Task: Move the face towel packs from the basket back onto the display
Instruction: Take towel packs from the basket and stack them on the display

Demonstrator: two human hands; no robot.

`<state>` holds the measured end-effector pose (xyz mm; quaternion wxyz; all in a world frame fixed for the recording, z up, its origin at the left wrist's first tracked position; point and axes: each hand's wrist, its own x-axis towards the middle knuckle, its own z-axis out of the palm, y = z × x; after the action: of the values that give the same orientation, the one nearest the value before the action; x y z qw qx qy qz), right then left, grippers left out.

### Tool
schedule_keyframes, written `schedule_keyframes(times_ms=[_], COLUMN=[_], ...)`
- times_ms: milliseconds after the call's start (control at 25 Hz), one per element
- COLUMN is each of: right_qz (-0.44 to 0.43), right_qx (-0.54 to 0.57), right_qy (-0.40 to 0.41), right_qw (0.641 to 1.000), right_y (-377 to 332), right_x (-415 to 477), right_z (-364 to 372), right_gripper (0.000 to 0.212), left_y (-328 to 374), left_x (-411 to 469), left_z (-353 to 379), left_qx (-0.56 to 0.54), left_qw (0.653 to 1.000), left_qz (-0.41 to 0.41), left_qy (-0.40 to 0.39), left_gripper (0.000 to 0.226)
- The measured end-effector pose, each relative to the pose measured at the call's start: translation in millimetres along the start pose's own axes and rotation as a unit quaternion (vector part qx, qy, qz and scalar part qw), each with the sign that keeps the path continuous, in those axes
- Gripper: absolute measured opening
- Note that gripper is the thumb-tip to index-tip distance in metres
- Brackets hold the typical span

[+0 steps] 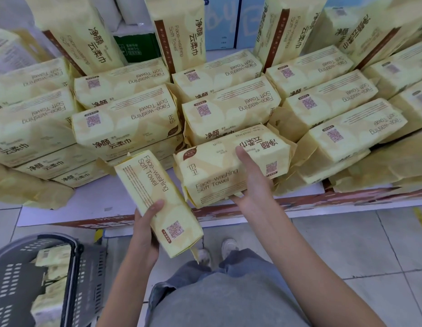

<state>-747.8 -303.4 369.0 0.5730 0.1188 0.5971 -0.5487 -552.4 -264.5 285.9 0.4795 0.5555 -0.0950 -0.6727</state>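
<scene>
The left hand (147,228) grips one yellow face towel pack (158,201) near its lower end, thumb laid across the printed front and the other fingers wrapped behind it; the pack is held tilted, its top leaning away to the left, in the air just in front of the front edge of the display platform (125,199). The right hand (251,182) holds a second pack (231,171) lying lengthwise, thumb stretched up over its top face and the remaining fingers curled under its near lower edge. This second pack sits at the front edge of the display, near the middle, pressed up against the stacked packs (127,119) behind it; whether its base already rests on the platform or is borne by the fingers is hard to tell from this angle. The stacked packs fill the platform in stepped rows from its left edge to its right edge, most lying flat with their printing upside down to the viewer, and along the back edge several upright packs (179,27) stand on end. A bare strip of the white platform surface shows at the front, left of the second pack. On the tiled floor (346,244) at lower left stands a dark perforated basket (87,267), just beside the left forearm, with more yellow packs (52,258) lying inside it. The person's grey trousers (224,296) and pale shoes (229,246) show below, close to the platform's front edge.
</scene>
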Motion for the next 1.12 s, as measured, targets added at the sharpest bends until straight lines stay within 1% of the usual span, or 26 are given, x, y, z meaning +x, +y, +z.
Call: schedule_keyframes(times_ms=[80,120,280,360,440,480,520,560,600,640,720,800,840,880,1000,1080,1120], right_qz=[0.000,-0.010,-0.093,-0.133,-0.185,-0.224,-0.271,-0.321,-0.371,-0.414,-0.457,-0.464,-0.463,-0.454,-0.425,-0.443,-0.455], right_qx=[0.018,0.023,0.012,0.006,-0.027,-0.063,-0.113,-0.184,-0.278,-0.382,-0.567,-0.694,-0.736,-0.769,-0.831,-0.843,-0.844], right_qy=[0.030,0.039,0.029,-0.001,-0.049,-0.077,-0.113,-0.155,-0.195,-0.228,-0.272,-0.281,-0.279,-0.276,-0.274,-0.265,-0.257], right_qw=[0.999,0.999,0.995,0.991,0.981,0.969,0.949,0.916,0.864,0.794,0.629,0.473,0.408,0.356,0.232,0.151,0.117], right_y=[-1,-1,-1,-8,-22,-34,-49,-65,-82,-98,-118,-122,-121,-120,-112,-105,-103], right_x=[0,-1,-11,-22,-37,-44,-50,-55,-59,-62,-63,-57,-52,-45,-20,-3,5], right_z=[7,8,0,-10,-15,-16,-15,-12,-7,-1,15,30,35,38,42,42,42], right_gripper=[0.094,0.092,0.078,0.078,0.077,0.077,0.078,0.080,0.083,0.086,0.093,0.098,0.101,0.104,0.105,0.101,0.100], left_y=[2,3,8,8,9,9,10,10,10,9,8,7,7,7,4,2,1], left_x=[1,1,4,6,8,8,7,7,7,6,6,4,3,2,-1,-5,-7], left_z=[2,4,11,13,14,15,14,14,13,12,9,5,3,1,-5,-7,-8], left_qx=[0.005,0.008,0.009,0.012,0.019,0.023,0.024,0.021,0.015,0.007,-0.007,-0.012,-0.014,-0.017,-0.026,-0.031,-0.034], left_qw=[1.000,1.000,1.000,1.000,1.000,1.000,1.000,1.000,1.000,1.000,1.000,1.000,1.000,1.000,0.999,0.999,0.999], left_qz=[0.001,0.003,0.005,0.006,0.009,0.008,0.009,0.010,0.013,0.015,0.012,0.009,0.010,0.013,0.027,0.033,0.036], left_qy=[-0.005,-0.010,-0.008,-0.010,-0.016,-0.017,-0.018,-0.021,-0.022,-0.021,-0.011,-0.002,0.001,0.004,0.011,0.009,0.010], left_gripper=[0.067,0.066,0.071,0.075,0.082,0.092,0.101,0.101,0.093,0.083,0.074,0.073,0.073,0.072,0.069,0.070,0.070])
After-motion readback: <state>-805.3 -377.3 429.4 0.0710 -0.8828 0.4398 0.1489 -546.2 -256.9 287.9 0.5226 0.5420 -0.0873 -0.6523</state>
